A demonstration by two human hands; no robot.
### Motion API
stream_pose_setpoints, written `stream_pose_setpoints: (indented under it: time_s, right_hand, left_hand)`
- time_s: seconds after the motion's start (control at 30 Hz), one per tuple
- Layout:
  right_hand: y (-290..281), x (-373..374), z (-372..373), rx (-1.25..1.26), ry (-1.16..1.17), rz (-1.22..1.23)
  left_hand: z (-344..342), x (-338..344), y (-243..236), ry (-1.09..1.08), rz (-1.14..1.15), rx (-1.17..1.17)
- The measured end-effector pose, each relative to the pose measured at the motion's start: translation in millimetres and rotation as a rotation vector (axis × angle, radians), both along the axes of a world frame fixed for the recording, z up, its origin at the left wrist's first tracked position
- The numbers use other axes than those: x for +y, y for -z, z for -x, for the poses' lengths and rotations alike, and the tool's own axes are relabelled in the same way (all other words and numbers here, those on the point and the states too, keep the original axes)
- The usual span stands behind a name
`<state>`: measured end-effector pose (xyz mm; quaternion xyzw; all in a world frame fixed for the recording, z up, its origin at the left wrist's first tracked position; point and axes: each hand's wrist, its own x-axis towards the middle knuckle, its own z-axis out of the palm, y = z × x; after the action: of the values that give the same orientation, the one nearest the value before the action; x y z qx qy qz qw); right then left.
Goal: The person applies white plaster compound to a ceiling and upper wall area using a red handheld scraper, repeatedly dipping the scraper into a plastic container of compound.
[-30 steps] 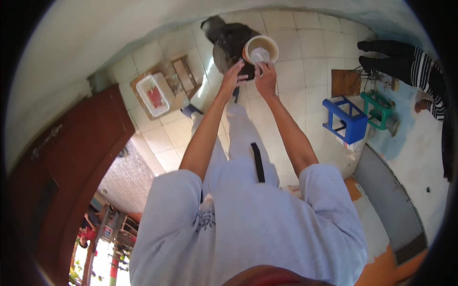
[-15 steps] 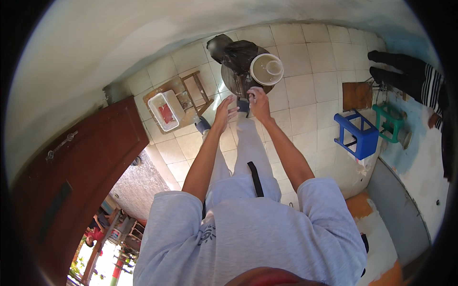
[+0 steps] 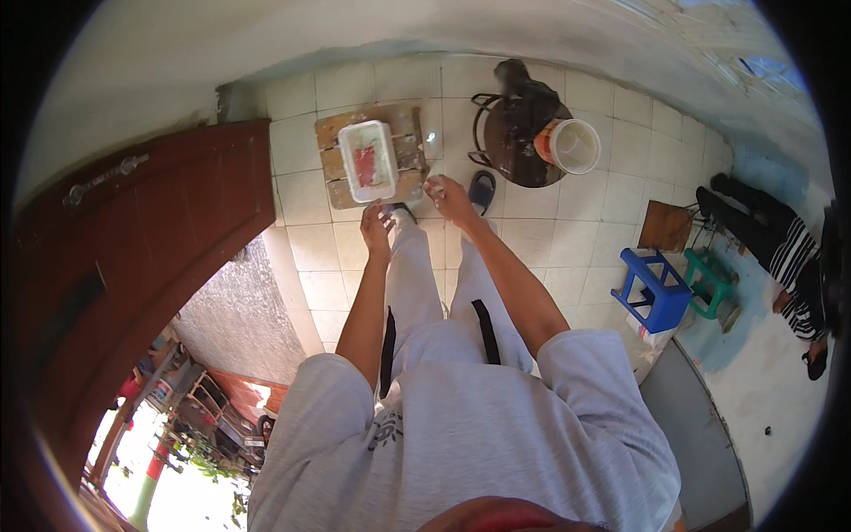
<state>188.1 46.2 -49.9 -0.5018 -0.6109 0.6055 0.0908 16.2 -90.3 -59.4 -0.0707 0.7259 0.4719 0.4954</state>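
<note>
A white plastic tub [image 3: 385, 152], with red material and pale residue inside, sits on a low, stained wooden stool [image 3: 408, 133]. My left hand [image 3: 376, 226] hangs just below the tub's near end, fingers curved and apart, holding nothing I can see. My right hand [image 3: 450, 199] is right of the tub's near corner, fingers curled together with whitish residue on them; whatever they hold is too small to make out. To the right, a round dark stool [image 3: 506, 149] bears a black bag [image 3: 534, 91] and a white bucket [image 3: 578, 146] with an orange label.
Blue [image 3: 667, 301] and green [image 3: 714, 285] plastic stools stand by the right wall, near another person [image 3: 776, 226] in dark trousers and striped top. A brown door [image 3: 168, 195] is at left beside an opening to outdoors. My sandalled feet are beyond my hands.
My hands have come away from the bucket and moved to the near end of the white tub. The view has turned left, so the bucket now appears farther right.
</note>
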Motion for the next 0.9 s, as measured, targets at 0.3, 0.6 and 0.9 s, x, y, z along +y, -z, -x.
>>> stream_pose_setpoints:
  time_s: [0.3,0.6,0.9]
  right_hand:
    - [53.5,-13.0,131.2,-0.222,0.086,-0.250]
    - [29.2,3.9,136.9,-0.373,-0.030,-0.285]
    - [-178.9,-14.3,132.8,-0.147,-0.178,-0.225]
  left_hand:
    - [149.3,-32.3,-23.1,0.171,0.002,-0.107]
    - [215.0,-62.3,-44.0,0.276,-0.032,-0.098]
    - [204.1,-29.9,-88.8,0.267,-0.135,-0.265]
